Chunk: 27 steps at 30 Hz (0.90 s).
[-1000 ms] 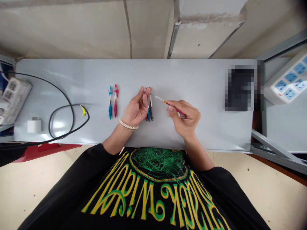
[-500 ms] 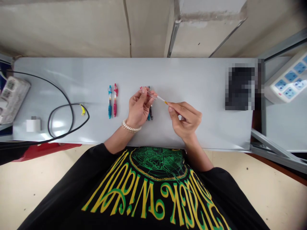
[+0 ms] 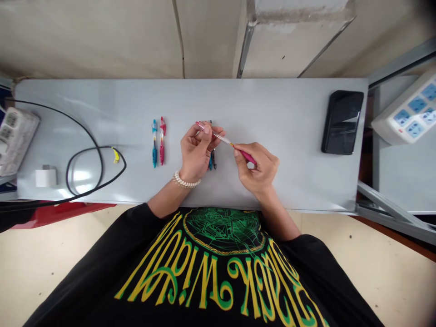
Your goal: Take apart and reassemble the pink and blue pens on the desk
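Observation:
Between my hands is a pink ballpoint pen with a clear barrel [image 3: 222, 137], slanting down to the right. My left hand [image 3: 195, 152] is closed on the barrel's upper end, thumb against fingers. In the fingers of my right hand [image 3: 259, 170] is the pen's pink grip section [image 3: 249, 157], at the barrel's lower end. An orange-yellow bit shows where the two parts meet; whether they are joined I cannot tell. Partly hidden behind my left hand lie a blue pen [image 3: 210, 162] and a black pen [image 3: 214, 160]. Left of that hand are another blue pen [image 3: 154, 144] and a pink pen [image 3: 162, 141].
A black cable [image 3: 98, 147] with a yellow tie [image 3: 116, 156] loops over the table's left side, near a white charger plug [image 3: 46, 176] and a power strip [image 3: 15, 141]. A black phone [image 3: 342, 122] lies at the right. Another power strip [image 3: 408, 113] is beyond it.
My right hand has moved slightly left and turned, nearer to my left hand. The pink grip section now shows in its fingers. My left hand has barely shifted.

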### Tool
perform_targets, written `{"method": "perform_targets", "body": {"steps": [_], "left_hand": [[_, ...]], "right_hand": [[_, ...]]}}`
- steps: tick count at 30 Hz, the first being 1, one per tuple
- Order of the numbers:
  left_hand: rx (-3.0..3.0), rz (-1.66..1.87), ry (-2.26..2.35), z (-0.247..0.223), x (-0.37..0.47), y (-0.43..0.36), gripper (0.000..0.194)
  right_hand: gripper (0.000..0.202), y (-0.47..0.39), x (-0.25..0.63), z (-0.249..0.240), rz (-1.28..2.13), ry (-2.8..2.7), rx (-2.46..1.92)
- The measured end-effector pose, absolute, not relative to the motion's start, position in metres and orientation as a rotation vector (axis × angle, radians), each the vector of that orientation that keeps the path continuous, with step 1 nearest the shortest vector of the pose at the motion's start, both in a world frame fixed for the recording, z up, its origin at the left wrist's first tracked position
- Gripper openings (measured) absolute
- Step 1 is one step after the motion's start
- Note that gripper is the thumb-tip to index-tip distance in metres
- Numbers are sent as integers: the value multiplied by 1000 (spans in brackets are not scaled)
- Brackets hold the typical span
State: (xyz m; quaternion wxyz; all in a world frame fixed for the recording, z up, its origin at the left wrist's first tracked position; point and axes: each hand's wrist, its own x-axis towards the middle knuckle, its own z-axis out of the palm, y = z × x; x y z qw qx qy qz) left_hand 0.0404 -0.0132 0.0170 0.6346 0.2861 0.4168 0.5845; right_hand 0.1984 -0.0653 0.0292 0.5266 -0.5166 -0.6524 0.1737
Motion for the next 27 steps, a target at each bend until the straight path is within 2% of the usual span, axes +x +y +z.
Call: {"method": "perform_targets", "body": {"steps": [6,16,22,24,27], "left_hand": [[609,1371,1003,11,36,-9,28],[545,1306,859,15,39,-13,31],[499,1371,921,18,38,-12,9],[509,1356,940,18,38,-12,10],[582,1335,924,18,41,-14,26]], "right_hand": [[17,-67,200,32,386,-1489,-1215],[19,-63,201,23,491,-1492,-1209],[17,-68,207,22,600,-1380,-1208],[17,-68,207,23,612,-1396,-1198],[17,-66,205,25,613,-1445,-1198]]}}
